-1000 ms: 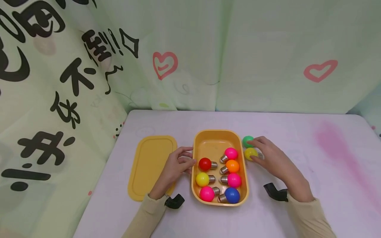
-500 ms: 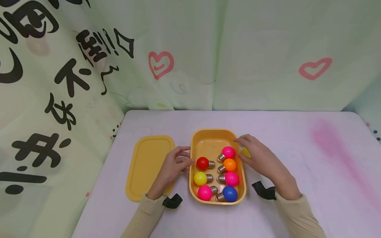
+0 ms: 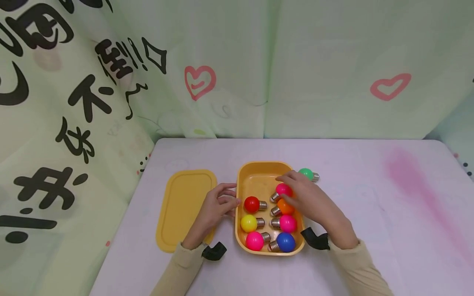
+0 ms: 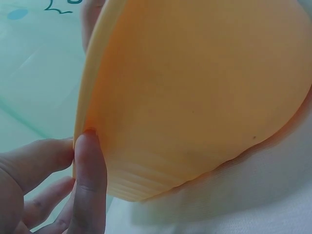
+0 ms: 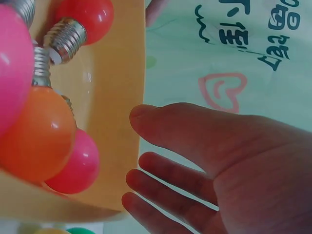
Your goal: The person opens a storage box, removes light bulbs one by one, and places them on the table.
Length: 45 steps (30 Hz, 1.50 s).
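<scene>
Several coloured light bulbs lie in a yellow plastic box in the head view. Among them are a red bulb, a yellow bulb, a blue bulb and a pink bulb. My left hand holds the box's left rim, its fingertips at the edge in the left wrist view. Over the box's right side is my right hand, partly covering the orange bulb. In the right wrist view its fingers are extended with nothing between them and the thumb.
A flat yellow lid lies left of the box. A green bulb sits outside the box's upper right corner. Another yellow bulb shows beside it at the bottom of the right wrist view. A printed curtain hangs behind the table.
My right hand has moved left, from beside the green and yellow bulbs outside the box to over its right side. The left hand has stayed at the left rim.
</scene>
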Motion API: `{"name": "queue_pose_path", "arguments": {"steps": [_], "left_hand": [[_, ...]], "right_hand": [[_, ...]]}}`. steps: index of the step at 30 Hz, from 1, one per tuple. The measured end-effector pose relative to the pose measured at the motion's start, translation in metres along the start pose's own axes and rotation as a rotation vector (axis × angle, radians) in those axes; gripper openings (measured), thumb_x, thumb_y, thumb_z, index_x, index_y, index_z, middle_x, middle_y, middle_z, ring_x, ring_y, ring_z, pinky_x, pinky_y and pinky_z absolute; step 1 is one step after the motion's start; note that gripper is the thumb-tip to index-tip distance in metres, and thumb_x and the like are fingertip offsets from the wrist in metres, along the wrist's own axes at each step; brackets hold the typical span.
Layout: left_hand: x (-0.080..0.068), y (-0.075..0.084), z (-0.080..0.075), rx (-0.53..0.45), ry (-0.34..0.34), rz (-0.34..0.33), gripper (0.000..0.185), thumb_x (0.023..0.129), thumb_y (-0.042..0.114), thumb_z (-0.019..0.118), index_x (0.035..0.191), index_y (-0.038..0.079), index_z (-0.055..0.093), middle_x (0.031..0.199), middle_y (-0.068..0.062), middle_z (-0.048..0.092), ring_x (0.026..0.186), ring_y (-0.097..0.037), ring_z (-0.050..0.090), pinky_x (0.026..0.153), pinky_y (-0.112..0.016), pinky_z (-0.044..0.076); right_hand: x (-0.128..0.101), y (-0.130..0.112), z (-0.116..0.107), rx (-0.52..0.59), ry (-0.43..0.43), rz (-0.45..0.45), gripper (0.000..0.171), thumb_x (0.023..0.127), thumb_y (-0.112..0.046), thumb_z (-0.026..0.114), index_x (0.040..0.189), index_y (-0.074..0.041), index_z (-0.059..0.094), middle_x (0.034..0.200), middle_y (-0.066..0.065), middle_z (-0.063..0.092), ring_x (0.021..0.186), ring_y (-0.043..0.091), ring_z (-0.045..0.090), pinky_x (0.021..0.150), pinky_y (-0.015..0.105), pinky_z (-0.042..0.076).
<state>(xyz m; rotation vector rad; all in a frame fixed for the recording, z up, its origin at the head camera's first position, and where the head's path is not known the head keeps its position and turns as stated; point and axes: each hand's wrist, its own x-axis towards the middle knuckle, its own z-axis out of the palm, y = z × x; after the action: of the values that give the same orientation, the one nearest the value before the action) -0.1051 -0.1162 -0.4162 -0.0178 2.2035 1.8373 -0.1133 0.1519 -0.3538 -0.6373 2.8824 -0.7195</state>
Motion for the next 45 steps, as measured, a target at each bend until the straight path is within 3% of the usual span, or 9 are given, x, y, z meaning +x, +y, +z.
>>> {"name": "queue_pose_path", "arguments": {"steps": [7, 17, 29, 45], "left_hand": [[-0.001, 0.001, 0.000, -0.014, -0.010, -0.005, 0.049, 0.090, 0.012, 0.074, 0.135, 0.009, 0.056, 0.110, -0.014, 0.063, 0.076, -0.018, 0.067, 0.069, -0.032, 0.062], [0.000, 0.002, 0.000, 0.000, -0.003, -0.013, 0.049, 0.090, 0.012, 0.074, 0.135, 0.010, 0.056, 0.111, -0.014, 0.063, 0.076, -0.017, 0.067, 0.068, -0.031, 0.062], [-0.004, 0.005, 0.000, 0.004, -0.006, -0.023, 0.051, 0.090, 0.016, 0.074, 0.137, 0.011, 0.055, 0.114, -0.014, 0.064, 0.079, -0.018, 0.068, 0.070, -0.031, 0.062], [-0.004, 0.004, -0.001, -0.008, -0.012, -0.016, 0.051, 0.089, 0.017, 0.075, 0.136, 0.010, 0.056, 0.111, -0.014, 0.063, 0.078, -0.018, 0.067, 0.070, -0.032, 0.062]], "right_hand": [[0.003, -0.002, 0.011, -0.004, 0.006, -0.051, 0.044, 0.088, -0.011, 0.075, 0.128, -0.001, 0.062, 0.121, 0.016, 0.060, 0.110, 0.031, 0.061, 0.091, 0.045, 0.057], [0.011, -0.014, 0.020, -0.017, -0.053, -0.058, 0.046, 0.086, -0.016, 0.078, 0.127, -0.003, 0.063, 0.119, 0.014, 0.061, 0.098, 0.024, 0.064, 0.085, 0.037, 0.060], [0.021, -0.024, 0.033, -0.030, -0.092, -0.125, 0.046, 0.088, -0.020, 0.076, 0.129, -0.004, 0.063, 0.116, 0.011, 0.063, 0.104, 0.024, 0.061, 0.091, 0.038, 0.057], [0.030, -0.030, 0.048, -0.019, -0.178, -0.064, 0.047, 0.086, -0.020, 0.078, 0.128, -0.008, 0.062, 0.111, 0.004, 0.066, 0.102, 0.018, 0.062, 0.093, 0.036, 0.057]]}}
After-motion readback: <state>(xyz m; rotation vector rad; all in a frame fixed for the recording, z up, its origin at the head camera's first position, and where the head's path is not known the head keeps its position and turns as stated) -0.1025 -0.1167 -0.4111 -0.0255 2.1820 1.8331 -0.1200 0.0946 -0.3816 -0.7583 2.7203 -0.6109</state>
